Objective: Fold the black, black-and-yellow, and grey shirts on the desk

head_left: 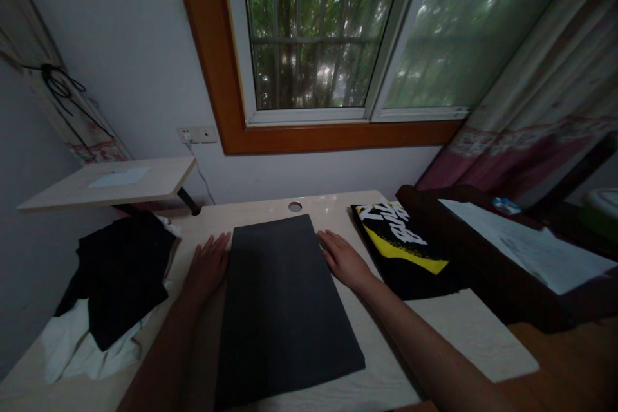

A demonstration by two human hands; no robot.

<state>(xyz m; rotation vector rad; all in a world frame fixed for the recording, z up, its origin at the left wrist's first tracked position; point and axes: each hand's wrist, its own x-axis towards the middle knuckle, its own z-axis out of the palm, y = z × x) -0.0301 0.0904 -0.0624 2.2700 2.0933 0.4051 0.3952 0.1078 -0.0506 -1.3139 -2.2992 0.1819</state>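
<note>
A dark grey flat rectangular board (284, 302) lies on the pale wooden desk (381, 386) in front of me. My left hand (210, 264) rests flat along its left edge, fingers stretched out and pointing away from me. On the other side, my right hand (342, 257) lies palm down with its fingertips at the board's right edge. Neither hand is closed around anything. Right of my right hand is a folded black garment (400, 238) with yellow and white print. A crumpled heap of black cloth (128, 270) and white cloth (109, 357) lies to the left.
A small raised shelf (159, 180) with a paper (119, 177) stands at the back left. Behind the board is a round hole (295, 206) in the desk. Dark furniture (502, 277) bearing a pale sheet (526, 244) stands at the right. A window and wall bound the back.
</note>
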